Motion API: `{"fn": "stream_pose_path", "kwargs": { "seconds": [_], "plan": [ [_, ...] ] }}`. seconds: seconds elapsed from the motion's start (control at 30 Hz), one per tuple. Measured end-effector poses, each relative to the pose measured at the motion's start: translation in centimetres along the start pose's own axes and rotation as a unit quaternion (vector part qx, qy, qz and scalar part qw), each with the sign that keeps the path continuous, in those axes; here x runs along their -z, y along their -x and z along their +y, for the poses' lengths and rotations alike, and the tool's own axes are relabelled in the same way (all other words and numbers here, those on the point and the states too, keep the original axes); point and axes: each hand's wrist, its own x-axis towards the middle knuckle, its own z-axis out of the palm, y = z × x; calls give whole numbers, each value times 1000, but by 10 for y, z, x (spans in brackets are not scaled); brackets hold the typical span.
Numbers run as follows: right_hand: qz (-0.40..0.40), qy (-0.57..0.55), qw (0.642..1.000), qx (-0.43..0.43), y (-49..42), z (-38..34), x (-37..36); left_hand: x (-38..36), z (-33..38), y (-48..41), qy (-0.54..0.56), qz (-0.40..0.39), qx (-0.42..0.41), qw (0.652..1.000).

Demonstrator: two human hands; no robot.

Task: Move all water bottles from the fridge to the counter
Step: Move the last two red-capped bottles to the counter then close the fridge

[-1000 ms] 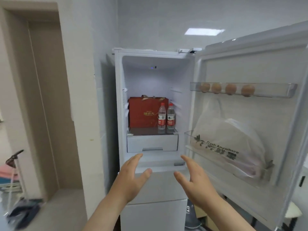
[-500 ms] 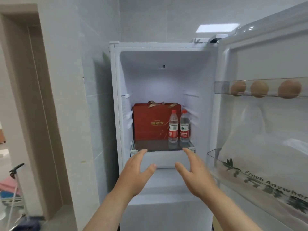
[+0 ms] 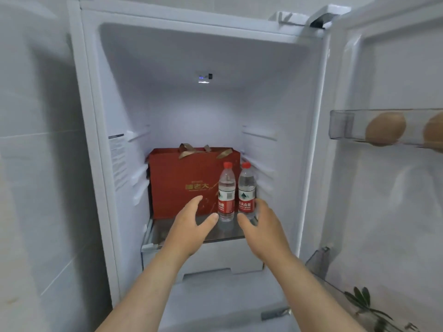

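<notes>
A: Bottles?
B: In fridge (image 3: 167,44), upright on shelf (image 3: 167,232): bottle one (image 3: 226,192), bottle two (image 3: 246,191), side by side; red bag (image 3: 184,185) at 10 o'clock.
A: Hands?
B: Left hand (image 3: 191,226) at 7 o'clock, right hand (image 3: 261,226) at 5; fingers spread, gripping nothing.

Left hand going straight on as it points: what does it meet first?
Probably the red gift box: the left hand points at its front, with the left water bottle right of that line; depth is unclear.

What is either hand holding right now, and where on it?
Nothing. Left hand and right hand are open, near the left bottle and right bottle; neither is gripped.
</notes>
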Motion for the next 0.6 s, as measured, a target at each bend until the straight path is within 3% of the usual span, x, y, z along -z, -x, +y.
{"fn": "stream_pose_path", "kwargs": {
  "seconds": [0.17, 0.33, 0.6],
  "plan": [
    [61, 6, 997, -36, -64, 11, -20, -39, -20, -85, 52, -21, 1, 998],
    [143, 24, 983, -110, -128, 33, -50, -76, -34, -157, 126, -39, 58, 990],
    [191, -6, 976, -108, -180, 69, -94, -135, -71, -222, 108, -12, 78, 991]
  ]
}}
